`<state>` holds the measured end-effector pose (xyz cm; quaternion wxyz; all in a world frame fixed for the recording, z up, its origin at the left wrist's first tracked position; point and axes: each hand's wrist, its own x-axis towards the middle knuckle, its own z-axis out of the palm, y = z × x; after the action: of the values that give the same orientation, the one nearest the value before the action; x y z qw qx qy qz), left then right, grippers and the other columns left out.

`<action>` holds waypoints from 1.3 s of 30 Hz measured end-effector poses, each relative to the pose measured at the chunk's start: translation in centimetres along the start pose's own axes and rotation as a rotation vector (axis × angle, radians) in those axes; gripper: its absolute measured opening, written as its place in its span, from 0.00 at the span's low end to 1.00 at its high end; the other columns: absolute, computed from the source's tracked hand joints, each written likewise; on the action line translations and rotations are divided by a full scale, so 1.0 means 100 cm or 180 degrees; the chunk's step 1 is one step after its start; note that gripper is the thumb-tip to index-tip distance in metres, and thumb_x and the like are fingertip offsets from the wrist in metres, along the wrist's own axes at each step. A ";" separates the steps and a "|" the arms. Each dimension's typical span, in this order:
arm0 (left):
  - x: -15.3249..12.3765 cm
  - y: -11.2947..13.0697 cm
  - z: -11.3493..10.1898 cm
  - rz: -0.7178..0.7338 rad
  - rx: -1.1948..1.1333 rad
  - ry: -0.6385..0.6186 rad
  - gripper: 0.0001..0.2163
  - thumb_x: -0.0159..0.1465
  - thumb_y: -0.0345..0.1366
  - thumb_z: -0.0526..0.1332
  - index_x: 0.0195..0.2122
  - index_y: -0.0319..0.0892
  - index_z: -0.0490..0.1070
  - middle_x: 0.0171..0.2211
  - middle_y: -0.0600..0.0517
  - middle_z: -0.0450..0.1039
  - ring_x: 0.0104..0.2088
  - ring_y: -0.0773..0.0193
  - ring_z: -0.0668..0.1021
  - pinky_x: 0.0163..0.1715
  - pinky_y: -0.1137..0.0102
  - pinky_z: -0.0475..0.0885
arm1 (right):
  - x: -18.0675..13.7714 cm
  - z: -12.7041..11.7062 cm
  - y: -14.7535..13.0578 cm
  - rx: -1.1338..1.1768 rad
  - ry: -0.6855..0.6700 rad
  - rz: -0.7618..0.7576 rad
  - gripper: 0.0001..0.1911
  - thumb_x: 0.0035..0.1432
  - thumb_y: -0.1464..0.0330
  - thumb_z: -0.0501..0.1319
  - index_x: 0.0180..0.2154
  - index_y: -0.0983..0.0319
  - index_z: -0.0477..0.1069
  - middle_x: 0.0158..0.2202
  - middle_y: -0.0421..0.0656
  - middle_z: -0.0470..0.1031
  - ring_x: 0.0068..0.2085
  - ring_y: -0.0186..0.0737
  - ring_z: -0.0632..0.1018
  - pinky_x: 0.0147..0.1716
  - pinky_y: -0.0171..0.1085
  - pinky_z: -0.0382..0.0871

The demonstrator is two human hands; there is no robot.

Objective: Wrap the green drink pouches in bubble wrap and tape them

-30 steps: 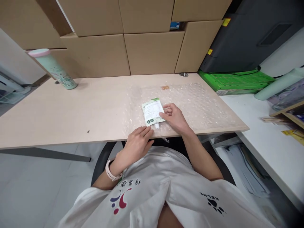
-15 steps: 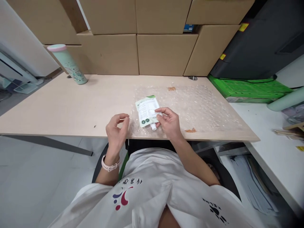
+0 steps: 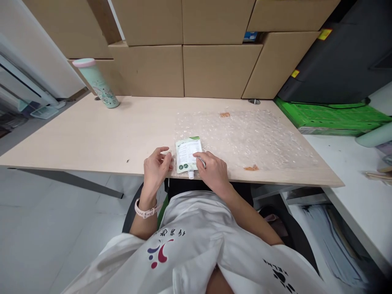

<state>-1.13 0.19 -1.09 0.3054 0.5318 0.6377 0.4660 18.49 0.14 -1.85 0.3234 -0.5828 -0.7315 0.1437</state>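
Note:
A flat white-and-green spout pouch (image 3: pixel 185 152) with a white cap lies on a sheet of bubble wrap (image 3: pixel 245 134) close to the table's front edge. The cap points toward me. My right hand (image 3: pixel 212 171) grips the pouch by its lower right side, with the index finger across its printed face; the other fingertips are partly hidden. Just left of the pouch, my left hand (image 3: pixel 157 166) holds nothing, its fingers loosely bent with a gap between thumb and index. It sits at the left edge of the bubble wrap.
A mint tumbler (image 3: pixel 99 85) stands at the back left of the wooden table (image 3: pixel 76 134). Cardboard boxes (image 3: pixel 222 71) line the back. To the right are a green box (image 3: pixel 330 116) under a dark case (image 3: pixel 333 61) and a white side desk (image 3: pixel 343 171).
My right hand has brought the pouch down and toward me, nearer the table edge, where it now lies straighter. The left hand stays beside it. The view has shifted slightly.

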 end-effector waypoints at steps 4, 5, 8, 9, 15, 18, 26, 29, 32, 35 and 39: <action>-0.002 0.003 0.001 0.0016 0.0057 -0.0082 0.17 0.63 0.44 0.61 0.49 0.41 0.74 0.29 0.51 0.79 0.22 0.66 0.79 0.24 0.71 0.79 | 0.002 -0.005 0.004 -0.0324 -0.0304 0.0071 0.17 0.68 0.70 0.53 0.53 0.55 0.76 0.48 0.43 0.81 0.46 0.46 0.80 0.41 0.39 0.69; -0.002 0.003 0.001 0.0007 0.0046 -0.0099 0.17 0.63 0.44 0.61 0.49 0.41 0.74 0.29 0.51 0.79 0.22 0.66 0.79 0.23 0.71 0.79 | 0.005 -0.007 0.006 -0.0359 -0.0398 0.0096 0.17 0.68 0.69 0.53 0.54 0.54 0.75 0.49 0.43 0.81 0.46 0.46 0.80 0.40 0.39 0.69; -0.003 0.004 0.002 0.0001 0.0027 -0.0122 0.17 0.64 0.45 0.61 0.49 0.41 0.74 0.29 0.51 0.79 0.22 0.66 0.78 0.23 0.71 0.79 | 0.013 -0.012 0.009 -0.0420 -0.0629 0.0111 0.18 0.69 0.69 0.53 0.56 0.54 0.73 0.50 0.43 0.80 0.47 0.46 0.80 0.41 0.39 0.68; -0.003 0.004 0.002 -0.0002 0.0032 -0.0121 0.17 0.64 0.45 0.61 0.49 0.41 0.74 0.29 0.51 0.79 0.22 0.66 0.78 0.23 0.71 0.79 | 0.014 -0.014 0.009 -0.0438 -0.0664 0.0104 0.19 0.69 0.69 0.53 0.57 0.55 0.73 0.51 0.43 0.80 0.48 0.47 0.80 0.41 0.40 0.68; -0.005 0.006 0.003 -0.0090 -0.0109 -0.0107 0.17 0.64 0.45 0.62 0.49 0.41 0.73 0.28 0.51 0.78 0.23 0.66 0.78 0.24 0.70 0.79 | 0.005 -0.006 0.005 -0.0734 -0.0460 0.0043 0.20 0.70 0.70 0.50 0.58 0.58 0.72 0.47 0.46 0.80 0.44 0.45 0.80 0.37 0.39 0.67; -0.005 0.006 0.006 -0.0145 -0.0444 -0.0130 0.16 0.62 0.44 0.64 0.47 0.41 0.73 0.29 0.51 0.78 0.24 0.67 0.79 0.27 0.72 0.78 | -0.001 0.001 0.006 -0.0947 -0.0223 -0.0103 0.20 0.70 0.70 0.50 0.57 0.58 0.74 0.43 0.48 0.79 0.41 0.45 0.77 0.32 0.39 0.64; -0.008 0.011 0.023 -0.0566 -0.2481 0.0025 0.23 0.57 0.37 0.68 0.52 0.44 0.64 0.51 0.42 0.79 0.33 0.66 0.83 0.39 0.69 0.79 | -0.009 0.004 0.015 -0.0891 0.0250 -0.0732 0.16 0.70 0.72 0.51 0.46 0.60 0.78 0.42 0.49 0.78 0.42 0.45 0.71 0.40 0.41 0.65; -0.022 0.015 0.039 -0.0276 -0.2570 -0.0323 0.22 0.62 0.39 0.64 0.56 0.44 0.64 0.54 0.40 0.77 0.48 0.59 0.83 0.51 0.64 0.77 | -0.013 -0.002 0.018 -0.0728 0.0122 -0.0712 0.18 0.71 0.71 0.48 0.52 0.63 0.74 0.43 0.50 0.77 0.43 0.47 0.72 0.44 0.42 0.65; -0.038 0.015 0.060 0.0471 -0.2174 -0.0811 0.24 0.64 0.40 0.65 0.60 0.47 0.62 0.60 0.42 0.73 0.62 0.55 0.74 0.60 0.61 0.71 | -0.017 -0.008 0.025 -0.0524 -0.0003 -0.0665 0.19 0.67 0.75 0.48 0.51 0.65 0.73 0.44 0.52 0.76 0.44 0.49 0.71 0.44 0.44 0.67; -0.045 0.015 0.081 0.1118 -0.1566 -0.1174 0.25 0.65 0.38 0.65 0.62 0.49 0.61 0.62 0.44 0.71 0.66 0.56 0.70 0.65 0.60 0.65 | -0.018 -0.011 0.034 -0.0261 -0.0170 -0.0654 0.13 0.60 0.76 0.53 0.39 0.63 0.76 0.42 0.53 0.75 0.45 0.51 0.72 0.44 0.46 0.69; -0.040 0.019 0.094 0.1477 -0.1170 -0.1298 0.23 0.66 0.35 0.65 0.61 0.47 0.64 0.58 0.45 0.75 0.63 0.57 0.73 0.64 0.60 0.67 | -0.017 -0.016 0.043 0.0210 -0.0355 -0.0523 0.11 0.57 0.76 0.55 0.30 0.60 0.75 0.39 0.50 0.77 0.49 0.51 0.74 0.45 0.46 0.71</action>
<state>8.88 -1.09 -3.30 0.4029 0.6807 0.3315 0.5142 22.96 -0.55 -3.74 0.3120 -0.5009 -0.7886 0.1729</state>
